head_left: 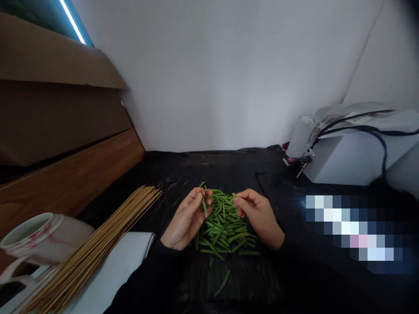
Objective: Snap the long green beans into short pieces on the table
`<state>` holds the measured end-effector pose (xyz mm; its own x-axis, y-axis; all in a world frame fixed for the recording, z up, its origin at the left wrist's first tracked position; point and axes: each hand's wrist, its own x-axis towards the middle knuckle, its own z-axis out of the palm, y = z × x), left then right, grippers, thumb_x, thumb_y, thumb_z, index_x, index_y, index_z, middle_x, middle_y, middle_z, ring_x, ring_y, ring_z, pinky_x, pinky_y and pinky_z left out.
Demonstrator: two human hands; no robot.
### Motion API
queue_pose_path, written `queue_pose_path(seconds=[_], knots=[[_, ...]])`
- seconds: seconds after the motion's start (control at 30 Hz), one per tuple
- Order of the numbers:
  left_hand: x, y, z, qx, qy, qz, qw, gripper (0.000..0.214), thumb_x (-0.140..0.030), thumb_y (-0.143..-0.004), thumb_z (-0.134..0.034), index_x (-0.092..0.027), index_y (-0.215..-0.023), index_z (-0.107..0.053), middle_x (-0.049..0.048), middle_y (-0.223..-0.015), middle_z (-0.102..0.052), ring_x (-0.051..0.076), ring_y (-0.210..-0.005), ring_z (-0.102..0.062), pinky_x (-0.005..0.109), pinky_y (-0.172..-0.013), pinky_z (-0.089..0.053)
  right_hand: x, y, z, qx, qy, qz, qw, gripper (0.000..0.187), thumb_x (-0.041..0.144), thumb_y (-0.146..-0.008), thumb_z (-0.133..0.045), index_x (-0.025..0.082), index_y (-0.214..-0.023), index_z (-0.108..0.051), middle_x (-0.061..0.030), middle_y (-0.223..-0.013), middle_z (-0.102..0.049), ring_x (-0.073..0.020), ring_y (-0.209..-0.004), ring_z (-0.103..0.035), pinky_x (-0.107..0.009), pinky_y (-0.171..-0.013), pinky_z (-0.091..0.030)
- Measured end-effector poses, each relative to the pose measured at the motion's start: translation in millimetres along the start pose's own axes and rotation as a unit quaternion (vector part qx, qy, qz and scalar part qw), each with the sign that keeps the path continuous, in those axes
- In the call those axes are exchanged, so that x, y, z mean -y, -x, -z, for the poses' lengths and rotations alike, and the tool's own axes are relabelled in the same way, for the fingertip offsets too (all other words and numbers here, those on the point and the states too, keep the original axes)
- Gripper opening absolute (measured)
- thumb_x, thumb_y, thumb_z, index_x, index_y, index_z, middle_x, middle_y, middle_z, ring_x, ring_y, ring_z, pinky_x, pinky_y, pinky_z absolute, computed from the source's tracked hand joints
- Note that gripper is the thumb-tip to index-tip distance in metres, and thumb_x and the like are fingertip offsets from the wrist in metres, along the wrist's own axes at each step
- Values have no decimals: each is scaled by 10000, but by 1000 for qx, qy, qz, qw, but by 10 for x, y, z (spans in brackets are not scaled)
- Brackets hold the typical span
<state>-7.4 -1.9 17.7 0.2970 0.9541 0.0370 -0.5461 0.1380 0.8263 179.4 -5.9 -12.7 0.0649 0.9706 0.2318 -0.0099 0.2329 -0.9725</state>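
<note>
My left hand (190,216) is closed in a pinch on a green bean (204,204), which points downward from between the thumb and fingers. My right hand (258,214) is also pinched, with a small green piece (233,195) at the fingertips, likely from a bean. Both hands hover over a pile of cut green beans (225,231) on black plastic sheeting (170,174). Part of the pile is hidden behind the hands. One single bean (222,283) lies apart, nearer to me.
On the left, a bundle of thin wooden sticks (98,244) lies across white paper (121,257), beside a mug (55,237). A cardboard box (59,113) stands behind them. At the right are a white box (347,157) with black cables (366,127) and a blurred-out bright patch (350,233).
</note>
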Motion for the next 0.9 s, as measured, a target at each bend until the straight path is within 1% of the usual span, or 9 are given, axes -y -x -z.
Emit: queue_pose_path(seconds=[0.17, 0.23, 0.3, 0.37, 0.43, 0.53, 0.6, 0.77, 0.9], knots=[[76, -70, 94, -37, -51, -60, 996, 167, -299, -841, -658, -188, -938, -581, -36, -695, -448, 71, -583, -395, 159, -519, -339, 6, 15, -27, 28, 0, -21, 999, 194, 362, -776, -657, 171, -810, -649, 11, -590, -612, -125, -497, -558, -255, -492, -450], [113, -84, 125, -51, -120, -95, 987, 195, -314, -861, -628, -189, -1009, -605, -33, -705, -465, 75, -586, -404, 167, -528, -344, 5, 24, -39, 36, -8, -27, 999, 203, 363, -778, -649, 170, -840, -654, 2, -633, -632, -121, -496, -563, -252, -482, -450], [135, -84, 137, -44, -216, -123, 968, 241, -319, -888, -585, -194, -1091, -624, 1, -800, -550, 105, -700, -503, 198, -636, -416, -2, 24, -43, 40, -14, -32, 999, 214, 367, -780, -641, 170, -863, -655, -6, -672, -648, -117, -494, -566, -249, -471, -448], [141, -74, 133, -21, -331, -159, 930, 295, -310, -909, -549, -212, -1176, -628, 57, -1023, -619, 169, -945, -563, 279, -840, -444, -8, 20, -41, 45, -14, -36, 998, 215, 372, -782, -636, 175, -866, -657, -5, -670, -649, -121, -498, -568, -250, -468, -447], [143, -60, 122, -1, -436, -210, 875, 302, -292, -910, -549, -236, -1189, -649, 78, -1184, -609, 221, -1132, -517, 363, -995, -379, -10, 16, -40, 58, -13, -42, 997, 199, 367, -782, -637, 180, -847, -661, 3, -640, -638, -124, -503, -564, -253, -478, -449], [157, -40, 112, 12, -528, -291, 798, 225, -265, -865, -627, -268, -1070, -720, 65, -1059, -667, 236, -1086, -536, 393, -978, -388, -17, 20, -43, 85, -17, -46, 995, 171, 347, -771, -654, 180, -806, -671, 12, -601, -622, -118, -497, -538, -249, -482, -433], [177, -28, 109, 25, -550, -324, 770, 207, -240, -830, -674, -282, -1022, -739, 54, -944, -688, 233, -1013, -553, 382, -918, -421, -31, 28, -49, 105, -28, -47, 993, 164, 341, -759, -672, 178, -771, -668, 13, -599, -621, -112, -496, -529, -242, -480, -424], [170, 16, 52, 50, -568, -335, 750, 155, -188, -842, -653, -270, -933, -749, 49, -867, -706, 231, -965, -566, 381, -887, -426, -49, 60, -61, 147, -65, -59, 985, 201, 371, -762, -687, 174, -743, -650, 20, -613, -626, -102, -500, -531, -238, -495, -431], [-93, 239, -77, 63, -594, -294, 746, 113, -210, -868, -612, -235, -891, -720, 67, -860, -703, 240, -928, -587, 388, -880, -422, -3, 77, -52, 152, -49, -48, 986, 282, 439, -809, -634, 169, -727, -647, 10, -620, -628, -107, -509, -540, -243, -505, -438]])
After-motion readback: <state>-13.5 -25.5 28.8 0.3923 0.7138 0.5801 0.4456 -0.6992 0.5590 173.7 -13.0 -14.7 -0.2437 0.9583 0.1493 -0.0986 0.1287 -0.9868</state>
